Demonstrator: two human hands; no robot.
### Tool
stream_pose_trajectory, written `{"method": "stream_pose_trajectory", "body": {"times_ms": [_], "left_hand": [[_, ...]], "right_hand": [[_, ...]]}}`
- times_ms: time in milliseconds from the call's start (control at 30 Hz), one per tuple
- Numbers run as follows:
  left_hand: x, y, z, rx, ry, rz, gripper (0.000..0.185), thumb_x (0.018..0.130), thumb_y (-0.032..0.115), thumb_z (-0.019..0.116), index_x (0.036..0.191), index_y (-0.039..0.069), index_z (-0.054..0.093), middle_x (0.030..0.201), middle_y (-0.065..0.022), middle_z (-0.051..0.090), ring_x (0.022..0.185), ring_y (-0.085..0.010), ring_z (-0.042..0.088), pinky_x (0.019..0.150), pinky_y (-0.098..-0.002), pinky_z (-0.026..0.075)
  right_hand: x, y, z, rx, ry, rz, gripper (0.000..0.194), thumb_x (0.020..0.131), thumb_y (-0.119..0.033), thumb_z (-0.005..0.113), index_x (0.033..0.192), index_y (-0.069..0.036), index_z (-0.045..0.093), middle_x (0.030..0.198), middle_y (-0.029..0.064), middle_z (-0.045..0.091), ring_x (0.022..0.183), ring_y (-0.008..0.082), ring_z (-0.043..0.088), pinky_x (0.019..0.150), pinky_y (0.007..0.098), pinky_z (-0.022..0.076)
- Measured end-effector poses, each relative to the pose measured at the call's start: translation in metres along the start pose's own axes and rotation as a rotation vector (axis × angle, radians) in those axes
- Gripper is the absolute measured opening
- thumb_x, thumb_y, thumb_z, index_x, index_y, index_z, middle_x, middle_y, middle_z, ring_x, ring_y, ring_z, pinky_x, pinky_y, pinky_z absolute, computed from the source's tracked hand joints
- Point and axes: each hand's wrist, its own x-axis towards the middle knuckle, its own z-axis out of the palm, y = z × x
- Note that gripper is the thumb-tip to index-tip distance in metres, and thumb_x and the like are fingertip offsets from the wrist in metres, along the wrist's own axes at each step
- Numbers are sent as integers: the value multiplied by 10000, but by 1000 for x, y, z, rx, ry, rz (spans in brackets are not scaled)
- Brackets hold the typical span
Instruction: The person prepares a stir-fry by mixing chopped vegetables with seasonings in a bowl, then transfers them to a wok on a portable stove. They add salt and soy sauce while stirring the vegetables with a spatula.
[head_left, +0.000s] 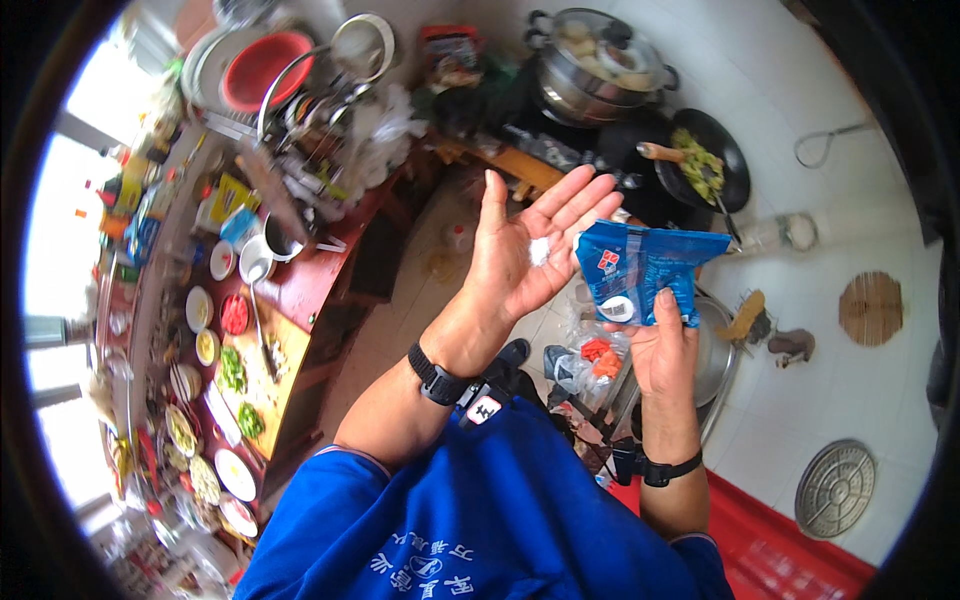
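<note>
My left hand (517, 251) is held palm up with its fingers spread, and a small heap of white granules (538, 251) lies on the palm. Just right of it, my right hand (664, 341) grips a blue plastic packet (637, 274) between thumb and fingers; its upper left edge is close to my left fingertips. The packet bears printing. Beyond both hands a black wok (739, 176) on the stove holds chopped green food (697, 165), with a wooden-handled utensil resting in it. Next to the wok stands a lidded steel steamer pot (600, 75) with food inside.
On the left, a red table (311, 281) bears a wooden cutting board (289, 375) with chopped greens, a ladle (257, 285) and several dishes. A red basin (268, 71) is at the upper left. Below the packet are plastic bags (600, 360) and a metal basin (712, 360).
</note>
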Motion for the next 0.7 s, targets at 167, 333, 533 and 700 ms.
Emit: {"method": "stream_pose_trajectory", "body": {"times_ms": [167, 333, 533, 700], "left_hand": [[54, -70, 5, 292, 122, 12, 975, 986, 748, 455, 1594, -8, 357, 1631, -235, 399, 1489, -380, 432, 1203, -504, 419], [103, -110, 36, 398, -54, 72, 990, 1003, 749, 408, 1585, -49, 342, 1645, -238, 370, 1527, -384, 369, 1251, -486, 352], [153, -169, 30, 575, 119, 1, 971, 1016, 766, 325, 1554, -38, 411, 1603, -206, 453, 1491, -344, 438, 1228, -433, 386], [185, -187, 10, 547, 132, -75, 977, 1011, 773, 329, 1541, -42, 426, 1583, -209, 479, 1473, -345, 463, 1225, -437, 393]], "right_hand": [[-1, -10, -66, 185, 26, 26, 426, 1076, -295, 571, 1425, -52, 539, 1304, 128, 694, 1020, 257, 739, 733, 403, 653], [0, -27, -117, 241, 109, -56, 401, 1077, -297, 567, 1394, -51, 560, 1278, 121, 699, 1026, 245, 738, 722, 383, 652], [17, -41, -146, 269, 237, -179, 348, 1058, -272, 615, 1319, -41, 607, 1228, 113, 709, 1033, 260, 742, 707, 418, 671], [11, -49, -176, 393, 256, -229, 420, 1047, -315, 632, 1356, -32, 596, 1278, 131, 694, 1019, 257, 743, 732, 421, 658]]}}
